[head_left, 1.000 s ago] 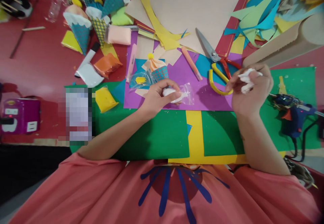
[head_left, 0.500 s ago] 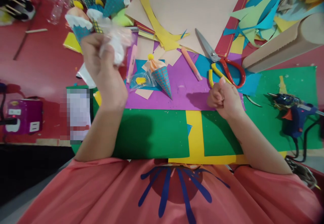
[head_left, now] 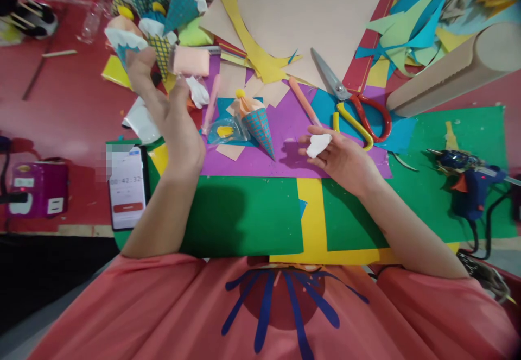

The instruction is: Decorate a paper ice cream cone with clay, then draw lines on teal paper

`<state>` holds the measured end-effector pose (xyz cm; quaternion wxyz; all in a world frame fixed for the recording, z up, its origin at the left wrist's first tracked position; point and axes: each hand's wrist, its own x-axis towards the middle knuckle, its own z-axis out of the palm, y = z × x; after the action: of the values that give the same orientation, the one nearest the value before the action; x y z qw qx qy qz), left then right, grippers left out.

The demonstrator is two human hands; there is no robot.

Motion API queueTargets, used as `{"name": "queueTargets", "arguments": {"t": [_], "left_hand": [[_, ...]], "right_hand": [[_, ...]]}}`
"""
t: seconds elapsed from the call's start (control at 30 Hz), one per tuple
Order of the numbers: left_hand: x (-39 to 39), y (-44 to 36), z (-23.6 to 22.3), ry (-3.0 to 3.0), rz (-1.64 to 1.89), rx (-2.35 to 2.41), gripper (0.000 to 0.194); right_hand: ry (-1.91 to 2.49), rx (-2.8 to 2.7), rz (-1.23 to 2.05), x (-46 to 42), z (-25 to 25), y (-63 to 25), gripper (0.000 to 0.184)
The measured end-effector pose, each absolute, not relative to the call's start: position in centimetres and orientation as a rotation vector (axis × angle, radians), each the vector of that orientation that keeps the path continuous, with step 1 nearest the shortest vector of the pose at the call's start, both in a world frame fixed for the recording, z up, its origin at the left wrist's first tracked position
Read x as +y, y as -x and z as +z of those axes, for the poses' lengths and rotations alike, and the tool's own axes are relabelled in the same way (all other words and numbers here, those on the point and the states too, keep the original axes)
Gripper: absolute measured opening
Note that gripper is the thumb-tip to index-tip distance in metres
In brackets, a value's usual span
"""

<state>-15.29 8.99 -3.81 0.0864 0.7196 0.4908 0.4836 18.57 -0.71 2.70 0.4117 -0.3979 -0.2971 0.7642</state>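
My left hand [head_left: 175, 118] is open, fingers apart, just left of a peach clay block [head_left: 191, 61] in clear wrap and a bag of white clay [head_left: 198, 92]. In my upturned right hand [head_left: 353, 165], a small lump of white clay [head_left: 318, 145] rests on the fingers. Between the hands a paper ice cream cone [head_left: 260, 127], blue with a grid pattern, peach top and yellow ball, lies on a purple sheet [head_left: 291, 159]. Beside it is a clear bag with a yellow piece [head_left: 225, 131].
Scissors [head_left: 340, 86] with red and yellow handles lie beyond my right hand. A glue gun [head_left: 472, 181] sits at far right on a green sheet [head_left: 427, 202]. More paper cones [head_left: 183, 4] stand at back left. A phone [head_left: 127, 186] lies near my left forearm.
My left hand has let go of the bag of white clay and spread its fingers. My right hand has moved left and opened from a fist, showing the white lump.
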Motion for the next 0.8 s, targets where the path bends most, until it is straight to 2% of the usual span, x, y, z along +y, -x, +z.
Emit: {"name": "queueTargets", "arguments": {"t": [0.03,0.1,0.17,0.23,0.3,0.37,0.53,0.8], "left_hand": [[8.3,13.5,-3.1,-2.030,1.751,1.520,0.042],[6.4,9.6,-1.7,-1.977,1.940,1.318,0.045],[3.9,6.1,-0.3,-1.978,1.582,1.171,0.043],[1.4,3.5,0.7,-2.086,1.394,1.065,0.046],[-0.5,2.0,1.0,-2.273,1.131,0.930,0.064],[-1.4,1.4,0.8,-2.338,1.029,0.876,0.075],[-1.2,1.5,0.0,-2.373,0.985,0.939,0.055],[-1.5,1.4,0.8,-2.184,1.141,0.765,0.035]], "right_hand": [[0.989,-0.746,1.918,-0.8,2.6,-18.5,0.031],[0.958,-0.744,1.910,-1.1,2.3,-18.4,0.033],[0.923,-0.713,1.929,-1.4,2.1,-18.2,0.037],[0.883,-0.662,1.956,-1.6,2.0,-17.8,0.037],[0.847,-0.624,1.976,-2.0,1.9,-17.2,0.035],[0.823,-0.617,1.994,-2.3,1.8,-16.6,0.040],[0.824,-0.679,2.028,-3.1,1.6,-16.0,0.057],[0.835,-0.857,2.008,-3.2,1.3,-16.6,0.059]]}}
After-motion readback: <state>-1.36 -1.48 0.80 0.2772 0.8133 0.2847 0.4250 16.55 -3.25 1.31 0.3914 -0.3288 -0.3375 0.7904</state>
